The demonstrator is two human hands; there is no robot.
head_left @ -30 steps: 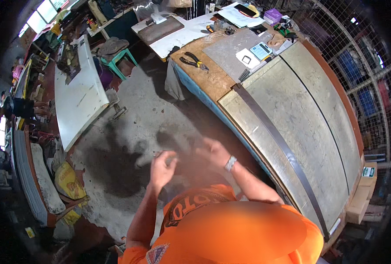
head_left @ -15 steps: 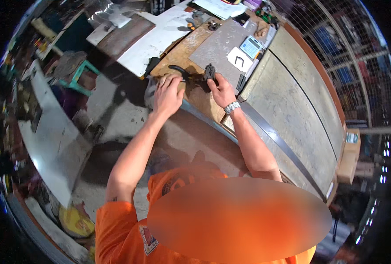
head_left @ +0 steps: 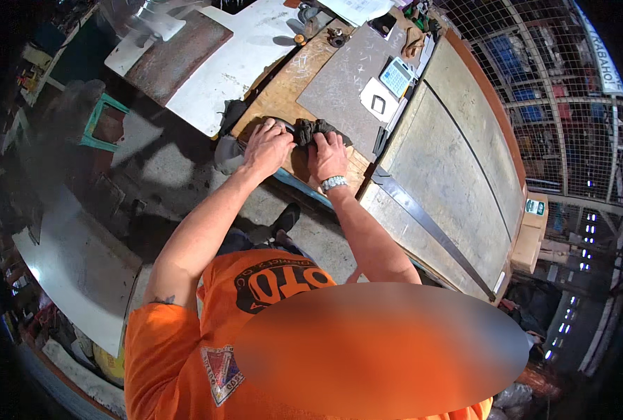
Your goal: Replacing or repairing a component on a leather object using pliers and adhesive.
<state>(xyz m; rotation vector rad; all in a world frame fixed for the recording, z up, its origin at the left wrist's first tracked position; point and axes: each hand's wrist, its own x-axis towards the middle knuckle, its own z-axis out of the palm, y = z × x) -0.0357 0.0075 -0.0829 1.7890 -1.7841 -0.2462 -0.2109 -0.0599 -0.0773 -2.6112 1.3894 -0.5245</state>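
Observation:
My left hand is at the near edge of the wooden tabletop. Its fingers curl down beside a black curved piece, and what lies under them is hidden. Just to its right, my right hand, with a metal watch on the wrist, has its fingers pressed on a dark crumpled cloth. The cloth rests on the wood, bunched between and beyond both hands. Near the right hand lies a slim dark object.
A grey scratched sheet covers the far wood, with a light blue calculator and a white card bearing a dark square frame. A long metal ruler lies on the grey board at right. A green stool stands left.
My right hand has brought the dark cloth down and left onto the wood, closer to my left hand. The left hand has shifted over the black curved piece. The whole view has shifted slightly.

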